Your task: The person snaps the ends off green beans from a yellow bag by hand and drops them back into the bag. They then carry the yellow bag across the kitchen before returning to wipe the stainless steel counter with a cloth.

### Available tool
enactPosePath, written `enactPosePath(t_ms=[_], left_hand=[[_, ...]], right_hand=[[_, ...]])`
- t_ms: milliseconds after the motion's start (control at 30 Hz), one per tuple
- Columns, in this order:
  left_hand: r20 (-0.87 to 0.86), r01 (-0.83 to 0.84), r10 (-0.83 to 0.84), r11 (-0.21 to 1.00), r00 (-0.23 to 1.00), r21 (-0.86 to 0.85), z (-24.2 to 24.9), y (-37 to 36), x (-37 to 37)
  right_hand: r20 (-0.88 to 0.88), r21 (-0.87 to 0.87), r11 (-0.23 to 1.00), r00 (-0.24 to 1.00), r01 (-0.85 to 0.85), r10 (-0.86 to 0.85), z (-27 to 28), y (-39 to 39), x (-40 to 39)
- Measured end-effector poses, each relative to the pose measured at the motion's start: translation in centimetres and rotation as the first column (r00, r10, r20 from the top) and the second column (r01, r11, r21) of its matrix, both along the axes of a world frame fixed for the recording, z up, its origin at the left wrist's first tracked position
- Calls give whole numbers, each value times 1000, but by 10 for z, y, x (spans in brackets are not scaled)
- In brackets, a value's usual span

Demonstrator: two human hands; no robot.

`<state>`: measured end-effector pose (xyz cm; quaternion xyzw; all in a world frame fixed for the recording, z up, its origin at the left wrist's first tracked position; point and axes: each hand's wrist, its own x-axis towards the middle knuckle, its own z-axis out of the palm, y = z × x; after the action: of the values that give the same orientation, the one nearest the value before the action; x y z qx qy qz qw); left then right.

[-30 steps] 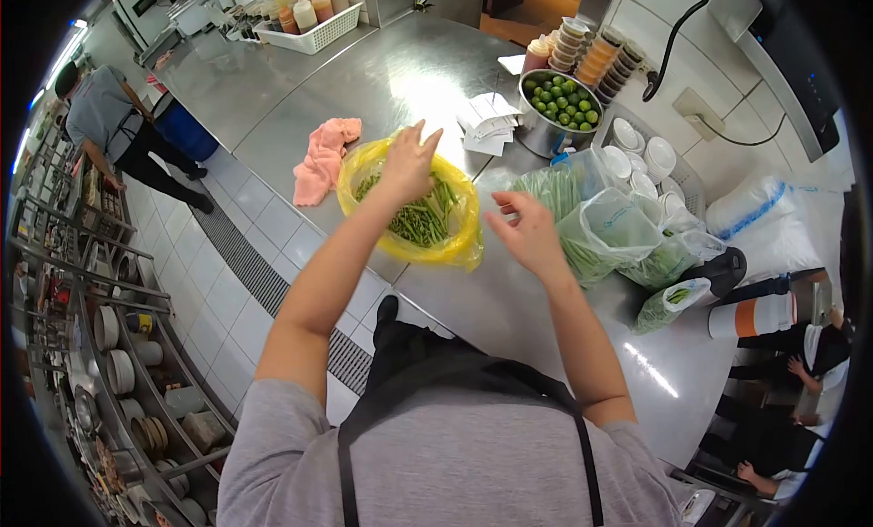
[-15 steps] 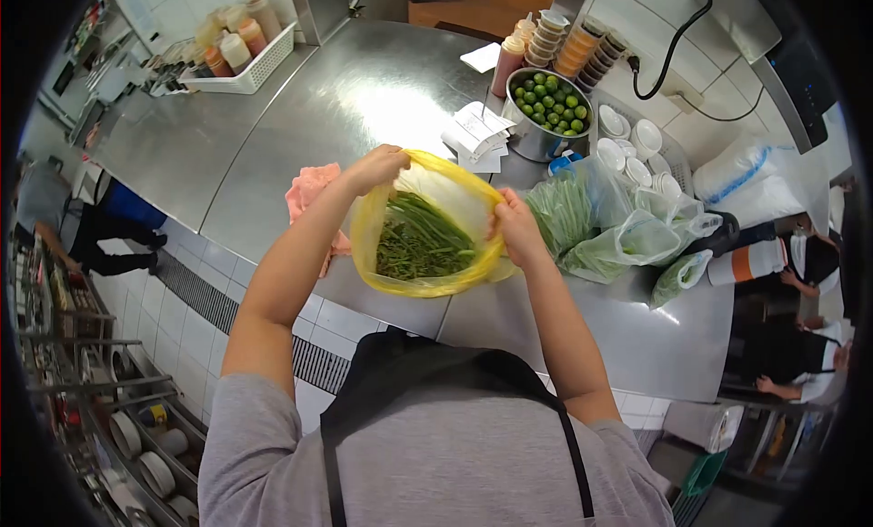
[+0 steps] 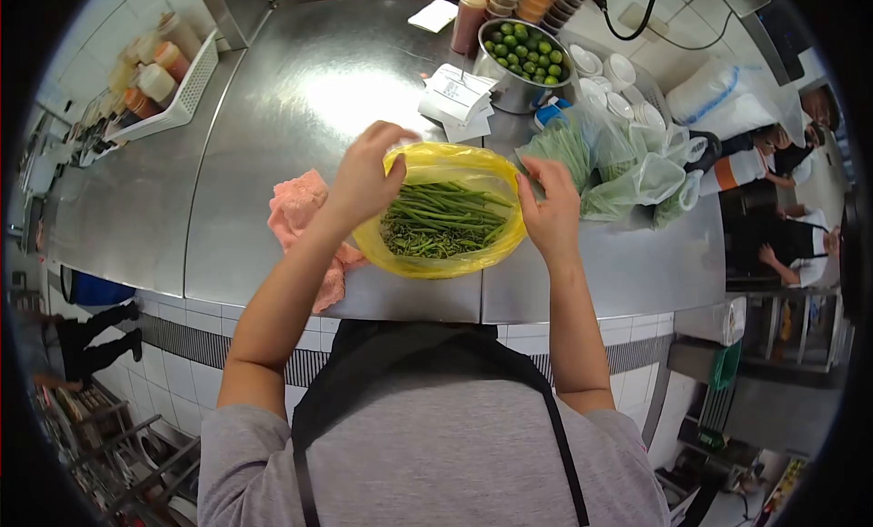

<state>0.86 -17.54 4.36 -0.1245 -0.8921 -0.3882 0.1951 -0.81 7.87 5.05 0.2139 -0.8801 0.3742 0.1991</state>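
A yellow plastic bag (image 3: pixel 436 265) stands on the steel counter, its mouth spread wide. Inside lie long green beans (image 3: pixel 455 204), with thinner, darker pieces towards the near side. At the bag's left rim is my left hand (image 3: pixel 364 177), its thumb and fingers apart and the fingertips slightly blurred. My right hand (image 3: pixel 552 213) rests against the right rim, thumb and fingers spread. A pink cloth (image 3: pixel 300 209) lies crumpled just left of the bag, partly behind my left forearm.
Beyond the bag are paper slips (image 3: pixel 459 95) and a metal pot of green limes (image 3: pixel 526 54). Clear bags of greens (image 3: pixel 627 181) sit to the right. A white basket of sauce bottles (image 3: pixel 186 90) stands at the far left. Other people (image 3: pixel 800 245) are at the right.
The bag's mouth has tipped level and widened, and the beans lie more sideways. My hands have loosened from gripping the rim to spread fingers. The camera view has shifted.
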Motion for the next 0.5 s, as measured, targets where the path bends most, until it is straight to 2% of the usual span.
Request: enactPosePath(t_ms=[33,67,100,133,167,233,267,333,400,467,500], left_hand=[[47,109,-111,993,993,40,3,5,8],[63,157,-153,984,986,-81,-1,7,13],[70,174,-169,982,983,-74,-6,7,13],[206,197,-176,977,963,-83,-13,7,13],[340,219,-177,972,924,-89,-20,8,14],[290,190,-175,982,941,-24,-31,10,20],[232,153,-156,988,960,32,-36,10,22],[271,148,-158,987,950,56,-45,7,18],[308,140,-158,987,938,81,-48,8,17],[182,163,-169,985,969,50,-36,14,18],[184,164,-171,985,968,53,-28,21,19]], right_hand=[[222,-130,991,973,-36,64,0,0,10],[233,-124,992,971,-16,45,-5,-2,18],[321,-73,993,940,-95,114,-12,-6,25],[411,-31,983,894,-180,177,-19,-9,29],[422,-24,985,891,-171,165,-27,-12,32],[225,306,939,970,-157,89,-44,-17,36],[236,309,938,968,-155,82,-49,-17,36],[178,465,876,983,-129,50,-54,-16,31],[201,431,886,975,-171,90,-46,-12,32],[217,397,892,967,-215,136,-25,-11,32],[236,302,914,950,-270,203,-10,-12,34]])
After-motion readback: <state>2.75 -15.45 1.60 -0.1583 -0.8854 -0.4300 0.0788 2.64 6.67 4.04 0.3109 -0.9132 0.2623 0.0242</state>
